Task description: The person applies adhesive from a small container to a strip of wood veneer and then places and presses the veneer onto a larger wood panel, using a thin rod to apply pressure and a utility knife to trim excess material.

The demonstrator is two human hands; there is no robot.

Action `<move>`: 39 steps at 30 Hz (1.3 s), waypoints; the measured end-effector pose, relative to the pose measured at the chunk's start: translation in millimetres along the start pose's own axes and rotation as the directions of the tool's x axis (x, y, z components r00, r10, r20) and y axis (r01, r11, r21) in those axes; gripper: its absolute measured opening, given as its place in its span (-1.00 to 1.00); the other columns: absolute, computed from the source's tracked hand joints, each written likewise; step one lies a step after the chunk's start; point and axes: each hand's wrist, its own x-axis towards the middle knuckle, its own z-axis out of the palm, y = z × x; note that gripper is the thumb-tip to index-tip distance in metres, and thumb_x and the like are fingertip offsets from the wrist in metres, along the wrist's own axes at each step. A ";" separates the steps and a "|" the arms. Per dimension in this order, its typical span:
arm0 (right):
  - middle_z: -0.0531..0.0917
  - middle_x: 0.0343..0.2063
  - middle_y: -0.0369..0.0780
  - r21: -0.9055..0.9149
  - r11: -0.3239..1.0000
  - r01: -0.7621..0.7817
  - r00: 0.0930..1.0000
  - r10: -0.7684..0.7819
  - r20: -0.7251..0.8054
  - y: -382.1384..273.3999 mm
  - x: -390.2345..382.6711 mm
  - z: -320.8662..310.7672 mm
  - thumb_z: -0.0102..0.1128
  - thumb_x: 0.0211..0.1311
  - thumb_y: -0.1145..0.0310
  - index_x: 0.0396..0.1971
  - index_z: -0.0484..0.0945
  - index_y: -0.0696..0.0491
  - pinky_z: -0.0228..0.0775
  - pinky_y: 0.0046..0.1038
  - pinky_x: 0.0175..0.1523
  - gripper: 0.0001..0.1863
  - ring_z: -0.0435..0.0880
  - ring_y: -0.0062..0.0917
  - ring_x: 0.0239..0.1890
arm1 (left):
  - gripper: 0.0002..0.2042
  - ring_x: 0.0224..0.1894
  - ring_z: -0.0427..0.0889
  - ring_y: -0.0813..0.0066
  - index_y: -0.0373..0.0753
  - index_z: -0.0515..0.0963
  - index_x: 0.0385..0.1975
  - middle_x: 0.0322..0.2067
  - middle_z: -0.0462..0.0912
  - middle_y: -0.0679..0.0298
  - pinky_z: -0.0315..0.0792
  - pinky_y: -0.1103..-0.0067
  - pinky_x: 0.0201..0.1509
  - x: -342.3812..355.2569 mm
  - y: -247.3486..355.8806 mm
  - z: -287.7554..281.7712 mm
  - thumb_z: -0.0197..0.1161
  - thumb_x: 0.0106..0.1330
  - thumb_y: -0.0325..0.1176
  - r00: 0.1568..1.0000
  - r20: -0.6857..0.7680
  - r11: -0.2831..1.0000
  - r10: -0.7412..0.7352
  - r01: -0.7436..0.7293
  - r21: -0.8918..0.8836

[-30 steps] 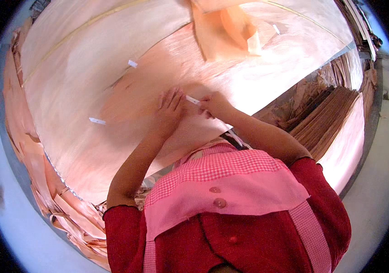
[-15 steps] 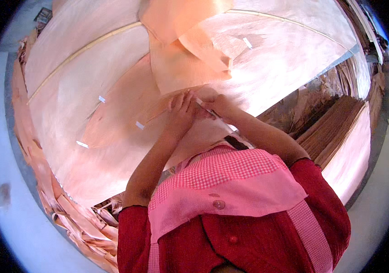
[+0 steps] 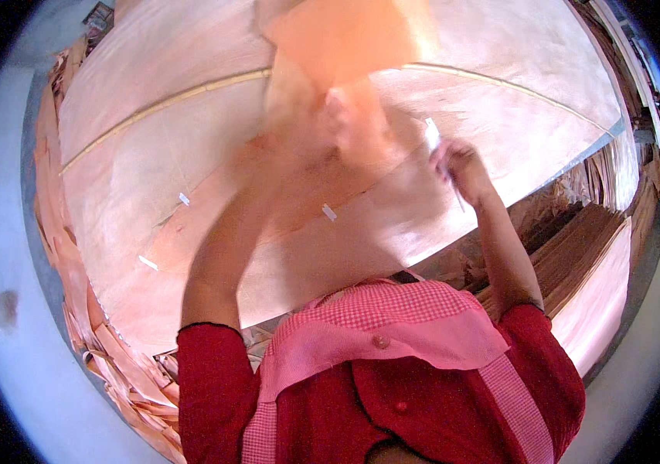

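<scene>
My left hand (image 3: 303, 135) is smeared by motion over the loose orange veneer (image 3: 345, 39) at the top middle, its fingers indistinct. At the right, my right hand (image 3: 460, 166) has its fingers curled round a thin tool (image 3: 459, 199), too blurred to name exactly. A white tape strip (image 3: 431, 131) shows just beside those fingers. Below both hands lies a broad pale veneer sheet (image 3: 137, 224) with a darker peach patch. More short white strips (image 3: 329, 212) lie along that patch's edges.
Long thin pale battens (image 3: 168, 101) cross the far part of the sheet. Stacked brown veneer (image 3: 569, 247) sits lower right. Torn veneer scraps (image 3: 67, 255) line the left, beside a pale ledge (image 3: 13, 232). My pink apron occupies the bottom.
My hands, together at the middle earlier, have separated: left moved forward, right moved right. The white strip that was under my fingers is uncovered. The view of the sheet has shifted slightly down.
</scene>
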 end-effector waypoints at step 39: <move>0.52 -0.34 -0.11 -0.901 -0.202 0.384 0.614 -0.672 0.413 -22.3 180.9 187.0 -0.08 0.09 0.31 0.19 0.09 -0.10 0.31 -0.27 -0.19 -0.41 0.46 -0.29 -0.18 | -0.67 0.06 0.34 0.19 -0.13 0.36 -0.06 0.00 0.36 0.17 0.12 0.14 0.12 -48.4 -221.5 21.4 0.03 0.13 -0.32 0.719 0.321 0.784 -0.617 0.527 0.327</move>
